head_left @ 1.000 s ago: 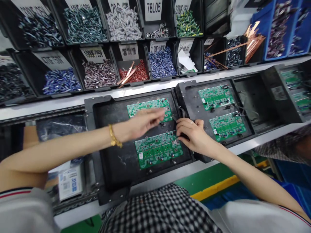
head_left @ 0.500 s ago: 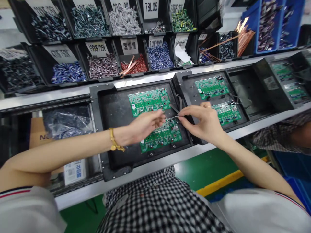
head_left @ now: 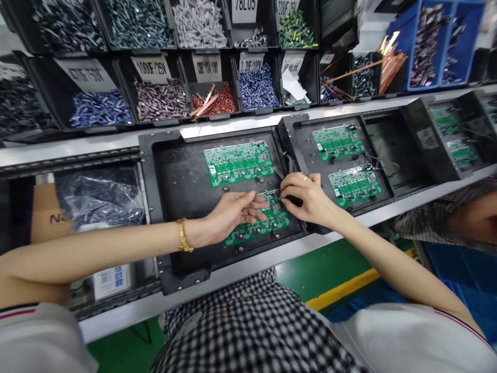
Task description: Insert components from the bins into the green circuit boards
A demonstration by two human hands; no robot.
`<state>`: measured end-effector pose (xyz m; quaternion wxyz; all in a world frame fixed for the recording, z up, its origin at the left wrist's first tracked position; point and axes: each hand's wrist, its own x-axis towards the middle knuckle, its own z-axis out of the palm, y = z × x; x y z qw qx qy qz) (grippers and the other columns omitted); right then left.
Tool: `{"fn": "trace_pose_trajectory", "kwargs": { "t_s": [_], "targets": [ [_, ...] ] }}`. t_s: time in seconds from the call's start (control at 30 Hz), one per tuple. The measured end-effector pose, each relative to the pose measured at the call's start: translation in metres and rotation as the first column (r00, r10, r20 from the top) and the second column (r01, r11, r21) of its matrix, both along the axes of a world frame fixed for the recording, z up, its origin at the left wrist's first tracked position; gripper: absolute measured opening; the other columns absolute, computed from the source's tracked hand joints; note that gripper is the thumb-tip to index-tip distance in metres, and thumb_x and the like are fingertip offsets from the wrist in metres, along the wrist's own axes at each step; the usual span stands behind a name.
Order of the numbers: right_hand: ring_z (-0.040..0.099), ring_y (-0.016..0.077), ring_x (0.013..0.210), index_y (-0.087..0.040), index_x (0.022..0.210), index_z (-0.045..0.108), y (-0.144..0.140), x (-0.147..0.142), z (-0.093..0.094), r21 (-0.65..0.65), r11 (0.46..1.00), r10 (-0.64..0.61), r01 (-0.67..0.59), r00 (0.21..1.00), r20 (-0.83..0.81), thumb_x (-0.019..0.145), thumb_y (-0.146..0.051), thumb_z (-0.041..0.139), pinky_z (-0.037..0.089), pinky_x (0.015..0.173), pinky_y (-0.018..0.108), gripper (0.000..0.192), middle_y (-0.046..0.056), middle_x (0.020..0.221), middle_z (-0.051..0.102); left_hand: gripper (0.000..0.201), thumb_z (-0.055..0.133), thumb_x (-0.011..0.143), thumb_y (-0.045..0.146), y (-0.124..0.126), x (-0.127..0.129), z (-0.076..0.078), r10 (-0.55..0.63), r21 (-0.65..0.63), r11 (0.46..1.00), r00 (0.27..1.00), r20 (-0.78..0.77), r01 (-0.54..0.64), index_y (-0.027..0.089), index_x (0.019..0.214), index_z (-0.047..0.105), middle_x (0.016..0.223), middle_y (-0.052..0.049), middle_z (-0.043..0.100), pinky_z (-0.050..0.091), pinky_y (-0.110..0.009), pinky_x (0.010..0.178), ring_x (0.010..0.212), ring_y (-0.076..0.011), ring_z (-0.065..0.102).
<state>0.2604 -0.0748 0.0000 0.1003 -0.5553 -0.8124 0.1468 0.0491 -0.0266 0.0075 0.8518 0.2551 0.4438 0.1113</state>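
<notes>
My left hand (head_left: 233,211) lies with fingers spread on the lower green circuit board (head_left: 267,224), which sits in a black tray (head_left: 174,176). A gold bracelet (head_left: 183,235) is on that wrist. My right hand (head_left: 306,199) has its fingers curled and pinched at the same board's upper right corner. What lies between those fingertips is hidden. A second green board (head_left: 237,163) sits above in the same tray, untouched.
To the right, another black tray (head_left: 392,150) holds two more boards (head_left: 337,141). Behind are black bins of small parts, blue (head_left: 256,85), red (head_left: 217,106), grey (head_left: 159,101). A person's checked sleeve (head_left: 435,220) shows at the right. A bagged box (head_left: 97,199) sits on the left.
Both hands, pinching a thin small part together above the tray half a second ago, have dropped onto the lower board. The left fingers have spread flat; the right has moved left to the board's corner.
</notes>
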Motion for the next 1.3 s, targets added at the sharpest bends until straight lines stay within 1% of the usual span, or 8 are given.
{"fn": "trace_pose_trajectory", "kwargs": {
  "t_s": [0.13,0.2,0.3,0.47,0.67,0.77,1.03,1.3],
  "targets": [
    [0.057,0.0186,0.095,-0.018,0.076,0.058,0.0,0.0,-0.002,0.01,1.0,-0.003,0.003,1.0,0.015,0.082,-0.015,0.048,0.02,0.073,0.034,0.012,0.002,0.093,0.066,0.021,0.063,0.085,0.028,0.002,0.0,-0.006,-0.033,0.011,0.999,0.999,0.016,0.033,0.008,0.092,0.067,0.096,-0.014,0.068,0.045,-0.021,0.054,0.058,-0.009,0.059],
    [0.057,0.0183,0.096,-0.018,0.076,0.057,-0.001,0.001,-0.004,0.03,1.0,0.002,-0.003,1.0,0.023,0.082,-0.015,0.048,0.02,0.072,0.034,0.012,0.002,0.093,0.066,0.025,0.066,0.082,0.032,0.003,0.0,-0.007,-0.024,0.071,0.997,0.999,0.025,0.022,0.01,0.093,0.069,0.076,-0.006,0.065,0.037,-0.018,0.047,0.049,-0.0054,0.048],
    [0.057,0.0181,0.098,-0.018,0.078,0.056,-0.002,0.001,-0.005,0.048,0.999,0.011,-0.013,0.999,0.044,0.082,-0.013,0.046,0.02,0.072,0.034,0.011,0.002,0.093,0.066,0.023,0.068,0.08,0.032,0.005,-0.001,-0.008,-0.011,0.134,0.991,0.999,0.033,0.007,0.01,0.087,0.072,0.056,0.002,0.047,0.028,-0.018,0.045,0.046,-0.0031,0.034],
    [0.056,0.0185,0.098,-0.018,0.078,0.057,-0.002,0.002,-0.005,0.039,0.999,0.021,-0.022,0.999,0.031,0.083,-0.015,0.047,0.019,0.072,0.035,0.012,0.001,0.092,0.066,0.021,0.065,0.079,0.017,0.007,-0.001,-0.008,0.026,0.019,0.999,0.999,0.021,-0.027,0.008,0.097,0.07,0.068,0.0,0.053,0.037,-0.019,0.058,0.06,-0.0057,0.046],
    [0.056,0.0198,0.099,-0.019,0.078,0.058,-0.002,0.002,-0.006,0.014,1.0,0.005,-0.005,1.0,0.029,0.082,-0.017,0.047,0.019,0.075,0.036,0.011,0.001,0.094,0.066,0.014,0.07,0.075,0.015,0.007,0.002,-0.006,-0.018,0.083,0.996,1.0,-0.017,0.019,0.008,0.086,0.066,0.078,-0.005,0.065,0.039,-0.02,0.059,0.065,-0.008,0.055],
    [0.057,0.0201,0.1,-0.019,0.077,0.058,-0.001,0.002,-0.005,0.023,1.0,0.002,-0.002,1.0,0.017,0.082,-0.017,0.048,0.019,0.076,0.036,0.011,0.001,0.093,0.066,0.012,0.072,0.073,0.016,0.007,0.003,-0.009,-0.013,0.105,0.994,1.0,-0.017,0.015,0.008,0.078,0.064,0.078,-0.005,0.066,0.038,-0.019,0.058,0.064,-0.0075,0.055],
    [0.056,0.0222,0.099,-0.02,0.075,0.058,-0.002,0.002,-0.005,-0.008,1.0,-0.025,0.026,0.999,0.022,0.081,-0.018,0.048,0.02,0.078,0.038,0.012,0.002,0.092,0.066,0.01,0.071,0.073,0.015,0.007,0.003,-0.013,0.008,0.09,0.996,1.0,-0.018,-0.006,0.01,0.078,0.065,0.079,-0.004,0.066,0.039,-0.018,0.058,0.063,-0.0065,0.053],
    [0.057,0.02,0.101,-0.018,0.076,0.056,-0.006,-0.001,-0.003,0.04,0.999,0.022,-0.026,0.996,0.086,0.083,-0.014,0.044,0.02,0.074,0.037,0.014,0.003,0.09,0.066,0.009,0.072,0.073,0.014,0.006,-0.002,-0.014,0.024,0.089,0.996,1.0,0.004,-0.024,0.01,0.08,0.068,0.079,-0.004,0.067,0.04,-0.019,0.059,0.064,-0.0067,0.054]
  ]
}}
